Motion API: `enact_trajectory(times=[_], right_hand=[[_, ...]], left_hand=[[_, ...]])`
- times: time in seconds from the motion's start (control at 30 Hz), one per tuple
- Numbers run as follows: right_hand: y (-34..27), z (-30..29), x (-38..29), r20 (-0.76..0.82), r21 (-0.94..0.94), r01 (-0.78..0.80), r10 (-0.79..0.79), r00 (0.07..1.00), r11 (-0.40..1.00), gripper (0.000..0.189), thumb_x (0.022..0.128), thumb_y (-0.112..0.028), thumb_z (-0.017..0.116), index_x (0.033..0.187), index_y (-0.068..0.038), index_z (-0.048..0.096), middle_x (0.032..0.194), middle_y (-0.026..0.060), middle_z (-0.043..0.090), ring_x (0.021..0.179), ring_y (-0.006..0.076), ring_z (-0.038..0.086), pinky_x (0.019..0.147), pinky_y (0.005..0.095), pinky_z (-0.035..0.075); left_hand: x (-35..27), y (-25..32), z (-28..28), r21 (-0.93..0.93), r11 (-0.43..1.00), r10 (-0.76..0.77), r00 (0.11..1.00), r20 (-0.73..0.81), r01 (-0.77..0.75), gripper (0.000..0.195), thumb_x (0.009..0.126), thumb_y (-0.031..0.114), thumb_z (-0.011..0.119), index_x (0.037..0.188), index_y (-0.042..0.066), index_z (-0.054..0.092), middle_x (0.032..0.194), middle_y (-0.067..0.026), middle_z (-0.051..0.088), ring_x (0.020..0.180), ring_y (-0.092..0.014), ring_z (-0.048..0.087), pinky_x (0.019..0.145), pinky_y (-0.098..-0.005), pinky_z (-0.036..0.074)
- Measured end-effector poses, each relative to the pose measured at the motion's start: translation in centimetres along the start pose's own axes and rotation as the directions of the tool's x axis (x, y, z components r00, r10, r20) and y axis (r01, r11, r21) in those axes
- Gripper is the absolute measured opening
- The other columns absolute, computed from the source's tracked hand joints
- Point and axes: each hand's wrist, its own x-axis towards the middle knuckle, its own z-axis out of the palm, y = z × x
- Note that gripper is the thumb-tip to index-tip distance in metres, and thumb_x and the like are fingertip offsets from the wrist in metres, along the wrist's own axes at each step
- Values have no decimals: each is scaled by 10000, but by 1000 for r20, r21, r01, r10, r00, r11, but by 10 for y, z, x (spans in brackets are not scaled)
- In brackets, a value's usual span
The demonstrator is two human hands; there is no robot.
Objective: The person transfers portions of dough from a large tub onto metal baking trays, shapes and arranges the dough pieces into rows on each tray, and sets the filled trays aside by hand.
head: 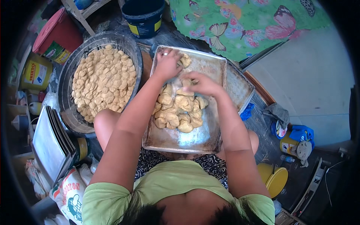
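A metal baking tray (pixel 182 140) lies in front of me, with a heap of dough pieces (pixel 180 109) on its middle and left part. My left hand (pixel 168 63) is at the tray's far left corner, wearing a ring, its fingers over a separate dough piece (pixel 185 60); whether they grip it I cannot tell. Just above the heap, my right hand (pixel 201 83) has curled fingers around what looks like a small dough piece (pixel 187 82), partly hidden and blurred. To the left, a large black round tub (pixel 66 92) holds many flattened dough pieces (pixel 104 81).
Another metal tray (pixel 239 84) lies partly beneath the first, at its right. A dark bucket (pixel 143 19) stands beyond the tub, a red lidded bucket (pixel 60 36) at far left. Upright metal trays (pixel 50 143) lean at left. A yellow bucket (pixel 271 180) is at lower right.
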Motion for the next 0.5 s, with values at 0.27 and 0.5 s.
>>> enact_trajectory(times=[0.27, 0.5], right_hand=[[52, -9, 21, -380, 216, -383, 439, 814, 898, 169, 744, -100, 680, 897, -27, 678, 954, 108, 636, 799, 226, 626, 706, 311, 496], [53, 7, 22, -589, -480, -341, -9, 808, 808, 243, 719, -165, 690, 942, -70, 676, 990, 131, 607, 998, 288, 542, 877, 393, 431]], left_hand=[[19, 0, 18, 9, 1000, 18, 1000, 21, -18, 403, 757, 189, 625, 1159, 171, 611, 1213, -21, 562, 1211, -250, 433, 979, -517, 244], [14, 3, 22, 37, 998, 44, 996, 75, -47, 367, 751, 187, 630, 1118, 190, 637, 1233, -22, 548, 1220, -250, 424, 977, -520, 245]])
